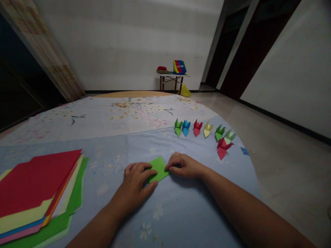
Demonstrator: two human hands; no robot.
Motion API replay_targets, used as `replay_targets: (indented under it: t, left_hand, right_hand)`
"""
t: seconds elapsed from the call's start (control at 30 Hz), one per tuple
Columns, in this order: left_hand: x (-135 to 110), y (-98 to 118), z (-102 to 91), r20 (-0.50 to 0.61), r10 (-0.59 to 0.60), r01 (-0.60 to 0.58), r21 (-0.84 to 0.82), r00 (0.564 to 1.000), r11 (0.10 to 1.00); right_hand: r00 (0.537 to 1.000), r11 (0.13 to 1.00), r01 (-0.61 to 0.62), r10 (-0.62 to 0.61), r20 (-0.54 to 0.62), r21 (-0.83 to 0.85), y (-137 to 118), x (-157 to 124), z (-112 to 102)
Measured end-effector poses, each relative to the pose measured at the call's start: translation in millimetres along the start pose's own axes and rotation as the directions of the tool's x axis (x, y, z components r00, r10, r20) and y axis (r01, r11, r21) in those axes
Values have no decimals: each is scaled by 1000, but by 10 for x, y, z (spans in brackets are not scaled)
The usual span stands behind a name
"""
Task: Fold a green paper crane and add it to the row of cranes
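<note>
A folded green square of origami paper (159, 168) lies on the blue cloth in front of me, turned with one corner pointing away. Over its left part rests my left hand (139, 177), fingers apart, fingertips on the paper and thumb by its lower edge. My right hand (183, 165) is closed, with thumb and index finger pinching the paper's right corner. Beyond the hands, to the right, stand folded paper cranes: a green crane (178, 127), a blue crane (186, 128), a red crane (197, 127), a yellow crane (207, 129) and several others.
A stack of coloured paper sheets (33, 186), red on top, lies at the left. Near the round table's right edge is a small blue object (245, 151). A small side table (173, 75) with a colourful box (179, 67) stands by the wall.
</note>
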State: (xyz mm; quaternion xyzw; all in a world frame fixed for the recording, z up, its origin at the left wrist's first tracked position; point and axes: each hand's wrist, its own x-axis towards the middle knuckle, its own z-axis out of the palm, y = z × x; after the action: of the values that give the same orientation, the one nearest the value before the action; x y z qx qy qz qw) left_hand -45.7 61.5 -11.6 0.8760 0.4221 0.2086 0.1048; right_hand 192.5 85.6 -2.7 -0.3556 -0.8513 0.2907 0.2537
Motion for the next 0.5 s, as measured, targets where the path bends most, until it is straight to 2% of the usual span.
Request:
replay_targets:
  t: [0.5]
  left_hand:
    - [53, 10, -6, 8, 2, -2, 11, 1000, 1000]
  right_hand:
    - [1000, 1000, 20, -20, -21, 12, 17, 1, 18]
